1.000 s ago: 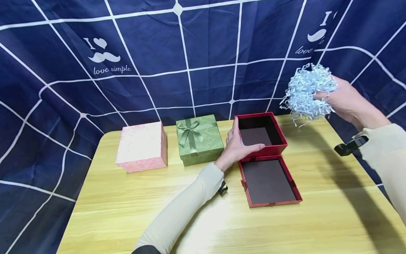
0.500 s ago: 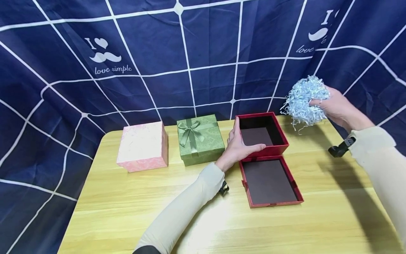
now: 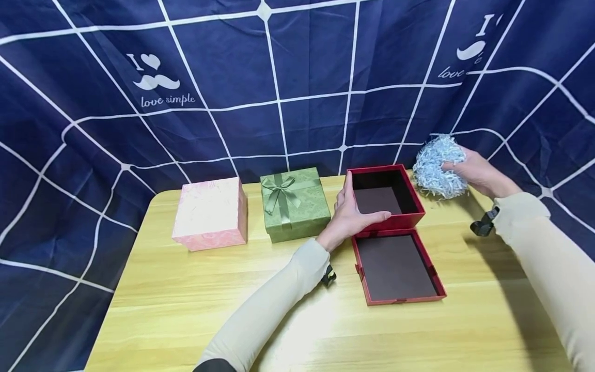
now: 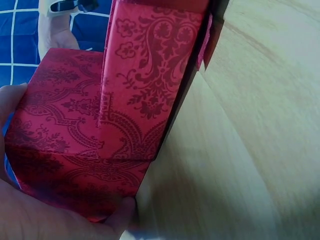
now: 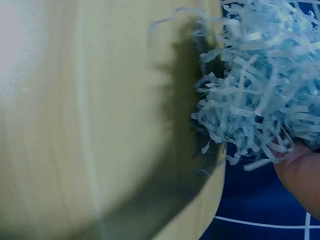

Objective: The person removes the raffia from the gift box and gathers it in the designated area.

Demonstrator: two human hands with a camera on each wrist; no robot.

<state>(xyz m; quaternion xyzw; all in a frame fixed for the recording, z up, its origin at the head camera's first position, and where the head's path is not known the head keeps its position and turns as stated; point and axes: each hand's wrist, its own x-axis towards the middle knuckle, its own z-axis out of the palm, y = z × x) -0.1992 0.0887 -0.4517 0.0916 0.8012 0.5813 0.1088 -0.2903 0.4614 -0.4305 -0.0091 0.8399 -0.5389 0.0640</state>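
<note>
With thumb along the front rim and fingers against the left wall, my left hand (image 3: 347, 214) holds the front left corner of a red gift box (image 3: 395, 221). The box stands uncovered, its dark inside facing up. In the left wrist view its walls (image 4: 65, 107) show a damask pattern. A red lid (image 3: 397, 266) lies inside-up against the box's front. Right of the box, my right hand (image 3: 481, 170) grips a clump of light blue shredded paper (image 3: 439, 168) just above the table; in the right wrist view the loose strips (image 5: 270, 85) hide most of the fingers.
A green gift box (image 3: 302, 199) with a ribbon bow stands left of the red one, and a pink gift box (image 3: 209, 212) farther left. All are on a wooden table (image 3: 209, 310). A dark blue checked curtain (image 3: 223, 72) rises behind and at both sides.
My right hand has lowered the shredded paper and moved it left, closer to the red box. The left hand stays where it was; the view has shifted slightly.
</note>
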